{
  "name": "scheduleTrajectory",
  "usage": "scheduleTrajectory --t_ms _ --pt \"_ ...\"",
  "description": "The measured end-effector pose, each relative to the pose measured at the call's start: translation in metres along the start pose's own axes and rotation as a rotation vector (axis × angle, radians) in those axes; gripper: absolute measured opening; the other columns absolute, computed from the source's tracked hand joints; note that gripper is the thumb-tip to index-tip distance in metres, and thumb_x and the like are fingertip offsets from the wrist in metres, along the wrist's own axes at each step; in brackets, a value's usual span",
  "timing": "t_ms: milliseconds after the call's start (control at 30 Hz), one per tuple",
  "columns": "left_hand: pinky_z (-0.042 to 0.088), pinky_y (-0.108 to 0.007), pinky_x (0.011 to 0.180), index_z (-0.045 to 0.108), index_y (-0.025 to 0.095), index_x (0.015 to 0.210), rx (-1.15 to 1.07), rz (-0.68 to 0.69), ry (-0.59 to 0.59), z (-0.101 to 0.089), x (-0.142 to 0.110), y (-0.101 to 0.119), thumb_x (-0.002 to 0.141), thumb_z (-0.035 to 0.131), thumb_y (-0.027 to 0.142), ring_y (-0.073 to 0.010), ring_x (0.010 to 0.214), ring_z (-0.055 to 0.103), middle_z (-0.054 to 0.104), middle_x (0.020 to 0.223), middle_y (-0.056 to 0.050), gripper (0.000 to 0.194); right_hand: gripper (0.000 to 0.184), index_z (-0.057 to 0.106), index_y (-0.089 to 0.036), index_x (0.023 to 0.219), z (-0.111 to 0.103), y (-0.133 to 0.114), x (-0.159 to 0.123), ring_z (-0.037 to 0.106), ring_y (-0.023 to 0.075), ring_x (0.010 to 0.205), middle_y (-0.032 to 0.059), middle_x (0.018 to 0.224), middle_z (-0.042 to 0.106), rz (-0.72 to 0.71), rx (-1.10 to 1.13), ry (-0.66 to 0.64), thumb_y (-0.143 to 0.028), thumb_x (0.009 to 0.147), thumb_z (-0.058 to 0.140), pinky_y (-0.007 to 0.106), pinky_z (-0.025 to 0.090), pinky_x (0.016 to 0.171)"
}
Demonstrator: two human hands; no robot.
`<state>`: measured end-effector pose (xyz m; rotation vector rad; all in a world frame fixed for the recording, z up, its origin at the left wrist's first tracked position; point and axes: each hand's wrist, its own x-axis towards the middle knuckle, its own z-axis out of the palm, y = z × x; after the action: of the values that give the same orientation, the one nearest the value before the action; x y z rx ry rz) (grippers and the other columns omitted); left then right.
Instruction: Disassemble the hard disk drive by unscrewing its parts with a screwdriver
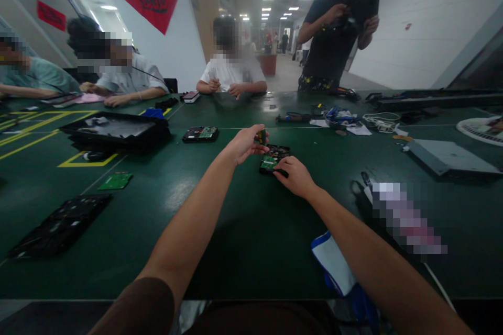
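Ahead of me on the green table lies a small hard drive (pixel 269 162) with a green circuit board showing on its black casing. My left hand (pixel 247 145) is closed around a short dark tool handle with yellow marks (pixel 262 136), upright over the drive's far left side; its tip is hidden. With bent fingers, my right hand (pixel 295 175) grips the near right edge of the drive. Another hard drive (pixel 200 134) rests farther left, apart from both hands.
On the left are a black tray (pixel 113 128), a green circuit board (pixel 116 181) and a black panel (pixel 61 225). A grey metal box (pixel 451 157) sits right, with cables (pixel 381 121) behind it. A blue-white cloth (pixel 334 261) lies beneath my right forearm. Several people are across the table.
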<state>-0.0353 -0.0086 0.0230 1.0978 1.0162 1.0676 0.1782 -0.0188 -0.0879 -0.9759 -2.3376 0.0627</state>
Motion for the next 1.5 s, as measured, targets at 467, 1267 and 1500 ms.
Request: scheduleTrajectory --t_ms 467,1267,1500 --pt "0.051 -0.026 0.054 0.066 0.012 0.095 0.016 0.019 0.011 -0.004 0.004 -0.001 0.093 0.057 0.043 -0.0151 0.059 0.066 0.069 0.087 -0.011 0.033 0.021 0.071 -0.019 0.098 -0.011 0.009 0.001 0.06 0.0251 0.1 0.0097 0.103 0.069 0.187 -0.01 0.254 -0.03 0.097 0.053 0.042 0.047 0.092" --pt "0.048 -0.025 0.053 0.067 0.012 0.096 0.045 0.037 -0.002 -0.004 0.003 -0.001 0.094 0.057 0.044 -0.0139 0.06 0.065 0.069 0.089 -0.012 0.034 0.021 0.072 -0.02 0.102 -0.008 0.066 -0.009 0.059 0.0198 0.091 0.0073 0.102 0.064 0.494 -0.207 -0.076 -0.03 0.097 0.054 0.032 0.043 0.081" --pt "0.048 -0.025 0.053 0.068 0.012 0.097 0.043 0.029 -0.007 -0.005 0.004 -0.001 0.092 0.059 0.046 -0.0143 0.06 0.065 0.069 0.088 -0.012 0.035 0.018 0.07 -0.019 0.099 -0.008 0.062 -0.008 0.059 0.021 0.089 0.0089 0.102 0.064 0.522 -0.235 -0.084 -0.029 0.096 0.055 0.032 0.043 0.076"
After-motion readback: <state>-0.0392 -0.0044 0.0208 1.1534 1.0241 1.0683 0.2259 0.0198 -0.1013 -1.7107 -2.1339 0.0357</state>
